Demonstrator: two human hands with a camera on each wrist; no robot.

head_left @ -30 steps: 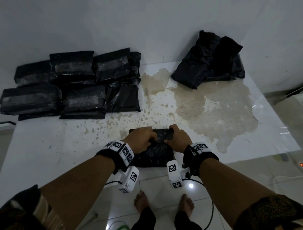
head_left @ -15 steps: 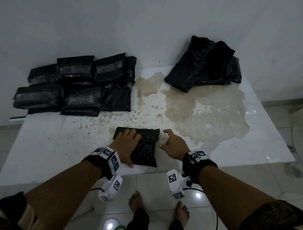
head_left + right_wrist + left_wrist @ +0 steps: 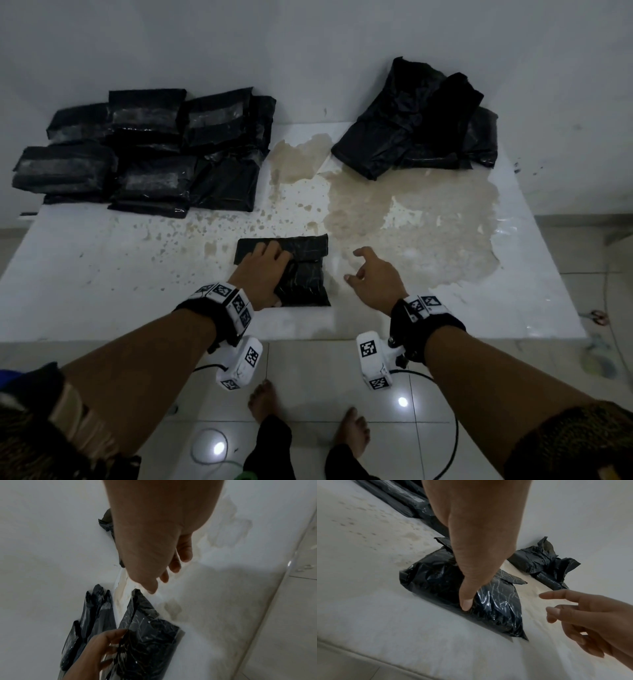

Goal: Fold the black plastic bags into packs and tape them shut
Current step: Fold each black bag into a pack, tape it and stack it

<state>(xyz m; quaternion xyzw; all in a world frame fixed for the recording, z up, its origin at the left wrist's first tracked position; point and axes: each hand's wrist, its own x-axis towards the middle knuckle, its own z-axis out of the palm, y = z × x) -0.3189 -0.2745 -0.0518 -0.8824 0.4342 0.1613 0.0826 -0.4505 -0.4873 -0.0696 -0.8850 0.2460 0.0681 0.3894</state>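
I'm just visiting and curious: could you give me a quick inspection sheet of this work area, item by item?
Surface: white table, with large tan stains in the middle and far right.
Job's things: one folded pack near the front edge, no tape seen on it; a stack of taped packs far left; a loose bag pile far right.
Clutter: nothing seen on the table; no tape roll in view.
Grips: left hand presses the pack flat; right hand hovers beside it, holding nothing.
Cables: black cable loops from the wrist cameras over the floor.
Surroundings: white wall, tiled floor, bare feet below the table edge.
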